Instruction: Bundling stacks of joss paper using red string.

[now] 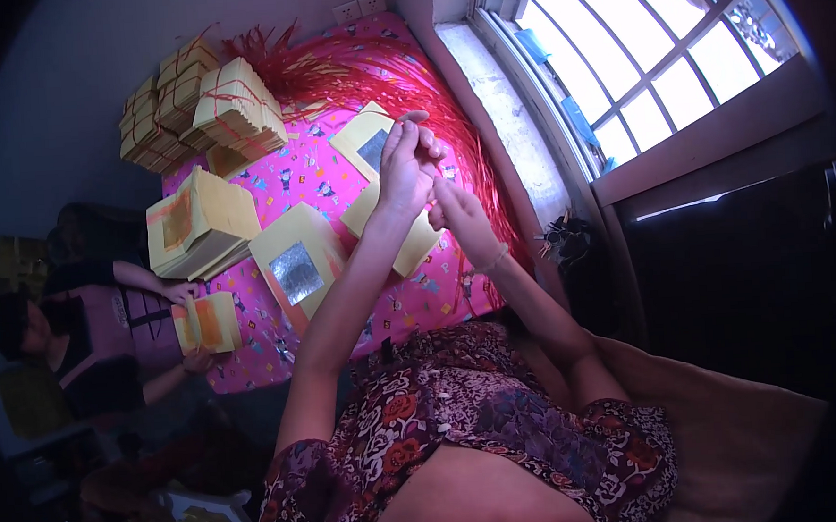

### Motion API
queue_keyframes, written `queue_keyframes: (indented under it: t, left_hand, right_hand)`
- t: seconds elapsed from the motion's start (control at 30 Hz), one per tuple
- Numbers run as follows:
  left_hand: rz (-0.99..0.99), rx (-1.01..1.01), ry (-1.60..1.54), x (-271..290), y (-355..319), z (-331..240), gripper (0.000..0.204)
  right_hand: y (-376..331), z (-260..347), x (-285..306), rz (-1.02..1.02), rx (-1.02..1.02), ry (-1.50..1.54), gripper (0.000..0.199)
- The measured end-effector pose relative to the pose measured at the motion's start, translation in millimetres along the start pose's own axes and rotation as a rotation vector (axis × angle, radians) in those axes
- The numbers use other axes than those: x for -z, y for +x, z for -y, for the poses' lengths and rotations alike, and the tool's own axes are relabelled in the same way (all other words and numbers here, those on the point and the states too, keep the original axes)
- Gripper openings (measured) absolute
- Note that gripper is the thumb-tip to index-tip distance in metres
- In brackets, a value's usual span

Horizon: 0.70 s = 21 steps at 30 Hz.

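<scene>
My left hand [408,170] is raised over the pink table, its fingers curled together. Just to its right, my right hand [465,223] is closed in a pinch, its fingertips close to the left palm. Whatever either hand holds is too small or hidden to name. Behind my left hand lies a yellow paper stack with a silver square [372,150]. Below the hands, partly covered by them, is another yellow paper stack [415,247]. To the left of my left forearm rests a larger yellow stack with a silver square [295,271].
Red plastic strands [361,70] spread across the far and right side of the table. Tied yellow paper bundles [237,102] pile up at the back left, near a tall loose stack [200,220]. At left, a co-worker [109,324] handles orange-marked yellow paper [218,322]. A barred window [653,50] is at right.
</scene>
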State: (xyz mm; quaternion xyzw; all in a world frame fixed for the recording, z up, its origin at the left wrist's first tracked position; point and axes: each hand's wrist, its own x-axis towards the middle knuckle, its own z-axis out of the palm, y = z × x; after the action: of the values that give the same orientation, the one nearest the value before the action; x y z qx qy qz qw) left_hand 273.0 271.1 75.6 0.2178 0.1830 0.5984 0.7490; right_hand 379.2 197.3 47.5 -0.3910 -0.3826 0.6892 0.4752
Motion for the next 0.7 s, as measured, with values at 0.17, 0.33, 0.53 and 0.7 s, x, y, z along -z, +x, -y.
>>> queue_keyframes:
  t: [0.17,0.33,0.53,0.7]
  left_hand:
    - [-0.003,-0.183,0.083,-9,-33,-18,0.025]
    - [-0.333,-0.377,0.193,30,-85,-38,0.031]
    - [-0.806,-0.309,0.187,107,-154,-1,0.045]
    - [-1.022,-0.157,0.032,127,-162,21,0.043]
  right_hand:
    - [35,8,3,-0.016,-0.142,0.606,0.027]
    - [44,2,11,-0.196,-0.106,0.202,0.027]
    - [57,-56,43,-0.240,-0.178,-0.208,0.027]
    - [68,-76,47,-0.189,-0.240,-0.352,0.028]
